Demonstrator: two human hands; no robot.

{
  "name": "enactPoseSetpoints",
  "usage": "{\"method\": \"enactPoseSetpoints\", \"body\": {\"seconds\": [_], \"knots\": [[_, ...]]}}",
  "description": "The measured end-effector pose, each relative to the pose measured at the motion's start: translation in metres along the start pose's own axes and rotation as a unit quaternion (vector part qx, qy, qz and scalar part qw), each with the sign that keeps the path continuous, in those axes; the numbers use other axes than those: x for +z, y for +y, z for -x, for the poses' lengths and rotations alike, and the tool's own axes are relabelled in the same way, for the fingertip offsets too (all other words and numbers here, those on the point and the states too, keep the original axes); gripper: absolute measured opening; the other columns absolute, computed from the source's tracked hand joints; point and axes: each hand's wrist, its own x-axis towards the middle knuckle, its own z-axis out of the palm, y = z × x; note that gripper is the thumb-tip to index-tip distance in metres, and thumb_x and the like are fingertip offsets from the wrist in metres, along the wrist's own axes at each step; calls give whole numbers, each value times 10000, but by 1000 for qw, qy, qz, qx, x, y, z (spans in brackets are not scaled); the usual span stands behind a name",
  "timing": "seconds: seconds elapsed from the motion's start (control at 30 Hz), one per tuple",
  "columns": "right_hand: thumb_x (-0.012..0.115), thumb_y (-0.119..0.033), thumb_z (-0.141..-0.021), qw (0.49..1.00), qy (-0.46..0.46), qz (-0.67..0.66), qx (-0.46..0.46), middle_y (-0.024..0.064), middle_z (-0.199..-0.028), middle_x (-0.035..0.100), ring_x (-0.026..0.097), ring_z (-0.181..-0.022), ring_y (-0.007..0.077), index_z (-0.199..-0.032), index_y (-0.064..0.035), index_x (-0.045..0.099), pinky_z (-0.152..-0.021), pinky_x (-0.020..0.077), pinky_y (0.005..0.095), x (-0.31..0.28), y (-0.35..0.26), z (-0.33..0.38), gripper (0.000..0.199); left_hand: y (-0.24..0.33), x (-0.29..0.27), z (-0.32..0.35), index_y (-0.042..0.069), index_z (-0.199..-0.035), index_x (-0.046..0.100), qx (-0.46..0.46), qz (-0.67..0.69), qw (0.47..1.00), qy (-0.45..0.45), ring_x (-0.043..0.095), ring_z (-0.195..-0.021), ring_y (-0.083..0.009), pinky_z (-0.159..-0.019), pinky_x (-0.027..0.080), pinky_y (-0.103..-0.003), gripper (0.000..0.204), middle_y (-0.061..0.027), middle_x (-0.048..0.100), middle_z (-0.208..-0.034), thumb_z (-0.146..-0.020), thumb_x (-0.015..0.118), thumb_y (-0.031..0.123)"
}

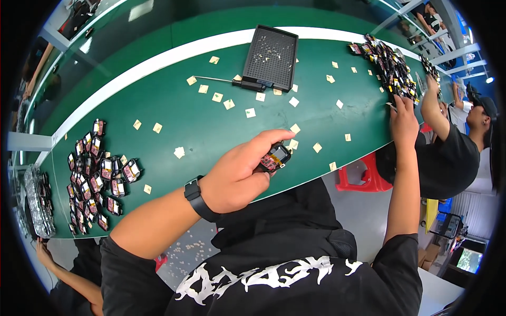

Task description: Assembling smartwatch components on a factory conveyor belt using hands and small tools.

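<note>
My left hand (240, 174), with a black watch on its wrist, grips a small black device housing (276, 158) near the table's front edge. The housing's open side shows a red circuit board, a grey panel and a yellow strip. My right arm is stretched out to the right, and the fingers of my right hand (405, 124) are closed at the near edge of a heap of similar device housings (387, 66). A thin silver tool (391, 106) sticks out from those fingers; its exact kind is too small to tell.
A black perforated tray (287, 45) with tiny pale parts lies at the back, a screwdriver (221, 80) beside it. Small cream squares (217, 97) are scattered over the green table (211, 126). More housings (96, 181) cluster left. A co-worker (456, 152) sits close at right, near a red stool (363, 176).
</note>
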Motion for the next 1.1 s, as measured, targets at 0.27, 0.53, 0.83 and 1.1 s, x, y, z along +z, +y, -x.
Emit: {"method": "enactPoseSetpoints", "body": {"seconds": [0.27,0.53,0.83,1.1], "knots": [[591,-148,-979,1000,12,-5,-23,100,-1340,626,649,-1172,318,-1334,-154,645,-915,556,407,34,18,5,359,-7,15,8,31,-1266,453,31,-148,985,83,639,-705,-361,-657,504,-437,326,-178,628,-796,-982,585,122],[532,-206,-1048,999,4,32,-41,147,-1424,567,628,-1210,347,-1376,-111,580,-923,544,411,79,81,5,345,55,-36,104,16,-1096,601,120,-392,859,307,643,-811,-342,-693,516,-414,182,-171,649,-926,-942,663,91],[583,-133,-1021,994,41,14,-101,117,-1425,573,623,-1220,346,-1343,-89,587,-930,546,413,97,98,2,325,53,-140,258,-11,-1080,651,-164,-543,567,598,642,-908,-383,-813,514,-444,215,-198,656,-971,-890,686,83],[536,-64,-957,999,-34,16,-39,145,-1367,629,668,-1150,344,-1264,-126,610,-902,573,462,11,20,5,322,46,-201,254,-37,-1127,691,-212,-432,675,559,634,-817,-221,-751,503,-364,324,-164,697,-917,-909,704,201]]}}
